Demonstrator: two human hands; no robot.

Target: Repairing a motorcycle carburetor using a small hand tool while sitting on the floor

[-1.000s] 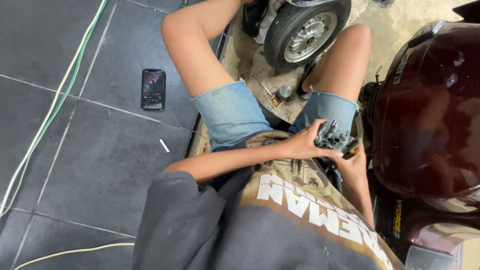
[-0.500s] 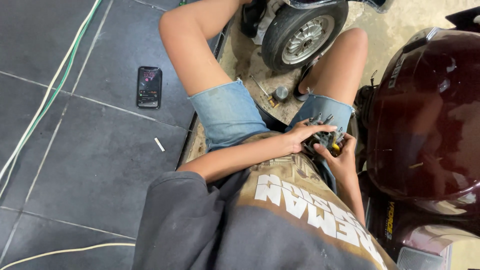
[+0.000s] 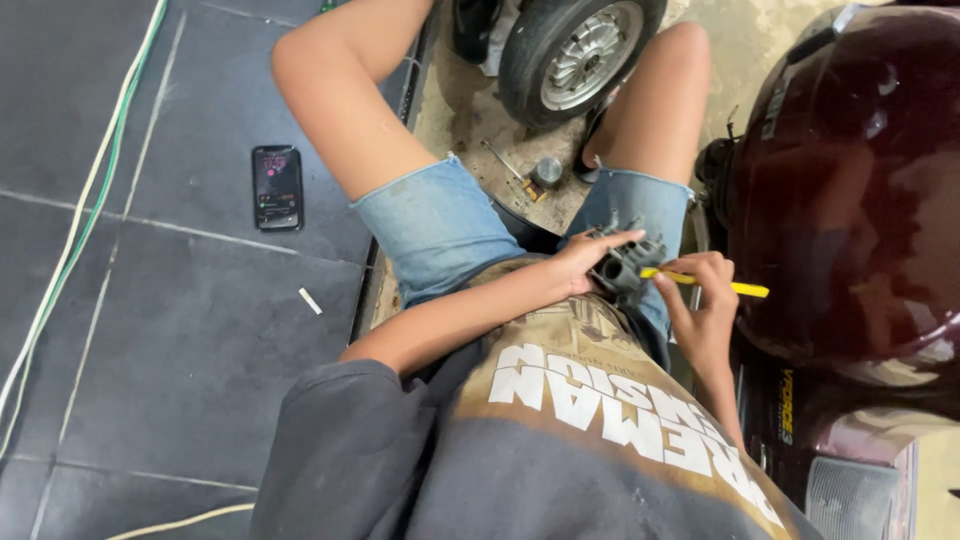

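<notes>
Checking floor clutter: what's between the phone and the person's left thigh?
Head view: bare dark tile between the phone and the left thigh. The small white stick lies nearer the camera, off that line. Cables run on the phone's far side.

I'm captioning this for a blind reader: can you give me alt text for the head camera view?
A seated person's left hand holds a small grey metal engine part over the lap while the right hand works a yellow-handled tool against it. A small wheel stands ahead, a maroon scooter body on the right, a phone on dark floor tiles.
</notes>
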